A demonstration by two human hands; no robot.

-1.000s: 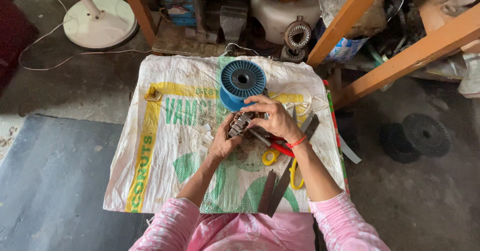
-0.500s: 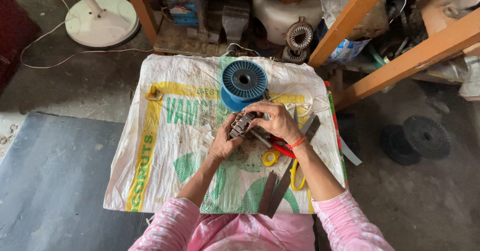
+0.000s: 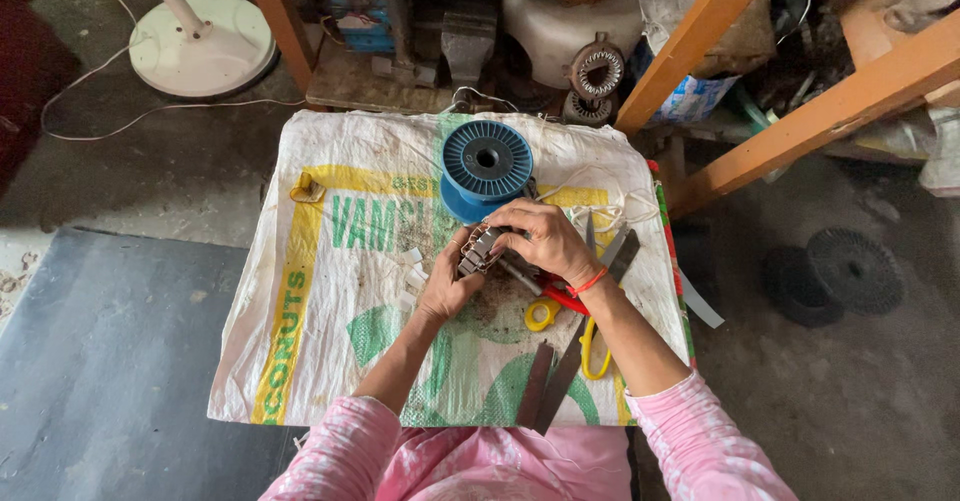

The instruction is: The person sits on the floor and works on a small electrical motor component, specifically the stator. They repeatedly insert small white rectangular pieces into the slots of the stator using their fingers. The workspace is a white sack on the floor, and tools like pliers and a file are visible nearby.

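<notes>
The surface's (image 3: 300, 361) left half lies open but for a small yellow clip (image 3: 307, 189) near its far left corner, while the blue spool (image 3: 486, 166) blocks the far edge's middle and yellow scissors (image 3: 565, 326) and dark flat strips (image 3: 550, 386) crowd the near right corner.

Blue spool (image 3: 486, 164) was seen on a white woven sack (image 3: 330, 291) printed with green lettering and yellow borders. Yellow-handled scissors (image 3: 545, 313) were noted, plus a red band (image 3: 588, 282) at the right wrist. Sleeves (image 3: 335, 451) were patterned pink and white. Grey metal part (image 3: 477, 251) was held. Orange beams (image 3: 700, 41) and a white fan base (image 3: 203, 43) were noted.
</notes>
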